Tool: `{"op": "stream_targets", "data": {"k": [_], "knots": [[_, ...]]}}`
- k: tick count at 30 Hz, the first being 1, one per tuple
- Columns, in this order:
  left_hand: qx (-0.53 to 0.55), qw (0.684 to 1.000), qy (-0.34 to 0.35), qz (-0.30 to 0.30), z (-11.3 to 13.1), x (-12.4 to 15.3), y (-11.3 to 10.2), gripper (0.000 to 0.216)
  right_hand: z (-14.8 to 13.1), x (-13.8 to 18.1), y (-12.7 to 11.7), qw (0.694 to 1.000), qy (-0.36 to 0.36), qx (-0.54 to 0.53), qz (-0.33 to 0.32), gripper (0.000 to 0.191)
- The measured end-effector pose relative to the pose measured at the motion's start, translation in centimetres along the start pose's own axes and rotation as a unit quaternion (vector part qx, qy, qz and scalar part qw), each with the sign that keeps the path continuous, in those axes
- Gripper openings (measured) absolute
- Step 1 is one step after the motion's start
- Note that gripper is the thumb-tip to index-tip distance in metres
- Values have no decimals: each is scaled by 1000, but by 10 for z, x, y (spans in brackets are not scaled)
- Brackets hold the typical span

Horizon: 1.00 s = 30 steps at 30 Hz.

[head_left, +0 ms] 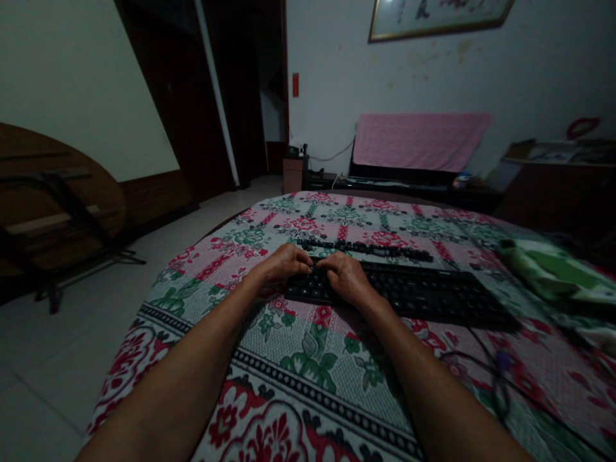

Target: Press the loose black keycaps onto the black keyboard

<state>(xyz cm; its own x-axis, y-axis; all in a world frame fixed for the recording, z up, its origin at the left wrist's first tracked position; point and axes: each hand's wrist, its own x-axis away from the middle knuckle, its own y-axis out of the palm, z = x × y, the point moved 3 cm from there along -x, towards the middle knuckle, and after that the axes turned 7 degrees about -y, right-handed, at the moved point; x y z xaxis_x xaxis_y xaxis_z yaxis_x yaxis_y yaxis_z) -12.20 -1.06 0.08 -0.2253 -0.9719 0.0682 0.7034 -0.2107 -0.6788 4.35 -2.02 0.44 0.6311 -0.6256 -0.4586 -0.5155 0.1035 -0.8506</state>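
A black keyboard point(423, 292) lies on a table covered with a floral cloth point(308, 359). My left hand point(283, 263) has its fingers curled together at the keyboard's far left corner. My right hand point(347, 277) rests right beside it on the left keys, fingers bent down and pinched; what either hand pinches is hidden. Just beyond the keyboard, a row of small black pieces point(370, 248) lies on the cloth.
A dark cable point(486, 362) runs over the cloth at the right. A green cloth bundle point(553, 273) lies at the table's right side. A folded round table point(58, 199) leans at the left wall. A pink-covered unit point(418, 141) stands against the back wall.
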Motion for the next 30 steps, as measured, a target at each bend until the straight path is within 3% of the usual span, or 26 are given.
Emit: {"op": "stream_targets", "data": {"k": [8, 18, 30], "knots": [[60, 998, -37, 5, 0, 0, 3, 29, 0, 1, 0, 1000, -11, -7, -16, 34], [43, 997, -62, 8, 5, -2, 7, 30, -1, 2, 1, 999, -14, -9, -29, 36], [69, 996, -46, -27, 5, -3, 4, 24, -2, 3, 1, 999, -23, -11, -32, 36]]}}
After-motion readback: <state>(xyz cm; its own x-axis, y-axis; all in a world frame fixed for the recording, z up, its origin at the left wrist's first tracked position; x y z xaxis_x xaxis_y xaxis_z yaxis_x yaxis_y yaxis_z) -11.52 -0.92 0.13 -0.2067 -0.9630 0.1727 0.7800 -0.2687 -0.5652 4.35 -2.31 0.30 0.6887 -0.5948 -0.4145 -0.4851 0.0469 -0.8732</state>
